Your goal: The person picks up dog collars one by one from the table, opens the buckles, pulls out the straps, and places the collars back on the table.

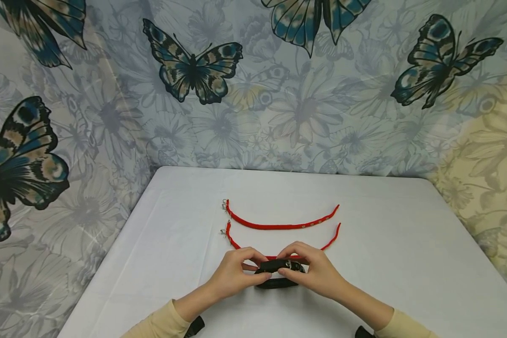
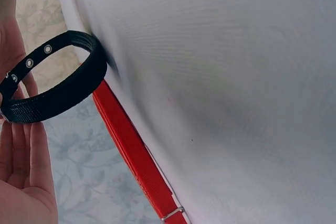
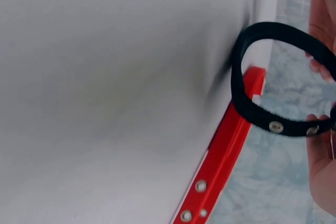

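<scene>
A black collar (image 1: 277, 283) with metal eyelets is bent into a loop just above the table's near half. My left hand (image 1: 233, 276) pinches its left side between thumb and fingers. On the other side my right hand (image 1: 317, 273) grips it by the metal buckle (image 1: 289, 264). In the left wrist view the black collar (image 2: 79, 80) shows its eyelets, with its ends meeting at my fingers. The right wrist view has the looped collar (image 3: 239, 77) too, partly cut off at the frame edge. Whether the buckle is fastened, I cannot tell.
Two red collars lie curved beyond my hands on the white table (image 1: 384, 234). The farther red collar (image 1: 274, 226) is fully visible; the nearer red collar (image 1: 332, 240) is partly hidden behind my hands. Butterfly-printed fabric (image 1: 253, 126) hangs behind the table.
</scene>
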